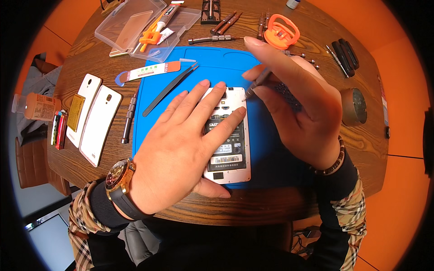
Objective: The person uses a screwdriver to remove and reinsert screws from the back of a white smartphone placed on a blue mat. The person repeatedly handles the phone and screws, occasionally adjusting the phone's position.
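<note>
A white phone (226, 163) lies on the blue mat (153, 117) with its black battery showing. My left hand (174, 142) rests flat across its left side, fingers outstretched and apart, the thumb by the lower edge. My right hand (300, 113) pinches a slim screwdriver (259, 80), whose tip is at the upper right corner of the phone; index finger raised. Black tweezers (167, 90) lie left of my hands. Part of a dark patterned area (287, 95) behind my right hand is hidden.
Two white phone pieces (100, 124), a bottle (38, 106) and a screwdriver (130, 116) lie left. A plastic case (121, 27), pry tool (151, 70), orange suction cup (280, 30) and several tools stand behind. A round container (354, 106) and black case (345, 56) sit right.
</note>
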`<state>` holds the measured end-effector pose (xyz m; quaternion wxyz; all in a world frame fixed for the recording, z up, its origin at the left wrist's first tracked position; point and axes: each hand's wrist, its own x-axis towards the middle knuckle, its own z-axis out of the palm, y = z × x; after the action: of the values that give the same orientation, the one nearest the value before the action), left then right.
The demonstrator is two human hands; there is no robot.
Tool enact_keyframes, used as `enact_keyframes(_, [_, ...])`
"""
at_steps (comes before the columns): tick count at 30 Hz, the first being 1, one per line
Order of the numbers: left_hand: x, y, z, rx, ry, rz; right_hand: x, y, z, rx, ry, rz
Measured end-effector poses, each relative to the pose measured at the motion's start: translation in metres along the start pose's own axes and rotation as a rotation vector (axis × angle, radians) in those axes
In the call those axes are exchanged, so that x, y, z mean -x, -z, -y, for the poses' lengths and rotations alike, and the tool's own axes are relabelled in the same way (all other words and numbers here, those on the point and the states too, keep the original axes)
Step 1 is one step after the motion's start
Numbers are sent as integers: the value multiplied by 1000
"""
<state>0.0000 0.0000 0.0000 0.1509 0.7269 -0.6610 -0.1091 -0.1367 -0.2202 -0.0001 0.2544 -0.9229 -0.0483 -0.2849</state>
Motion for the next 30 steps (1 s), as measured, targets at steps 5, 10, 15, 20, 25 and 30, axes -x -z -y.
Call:
enact_keyframes(5, [0, -1, -4, -16, -15, -8, 2, 2, 1, 5, 14, -20])
enact_keyframes(10, [0, 1, -7, 2, -24, 5, 7, 8, 3, -11, 25, -85])
enact_keyframes(15, [-2, -3, -5, 21, -26, 2, 11, 23, -9, -199, 1, -264])
enact_keyframes(20, [-5, -1, 11, 148, -23, -29, 18, 48, -29, -275, -142, -403])
enact_keyframes(25, [-8, -2, 6, 264, -20, -153, 48, 64, -29, -151, -308, -493])
enact_keyframes(30, [-8, -2, 4, 350, -81, -339, 53, 39, -33, -268, -320, -482])
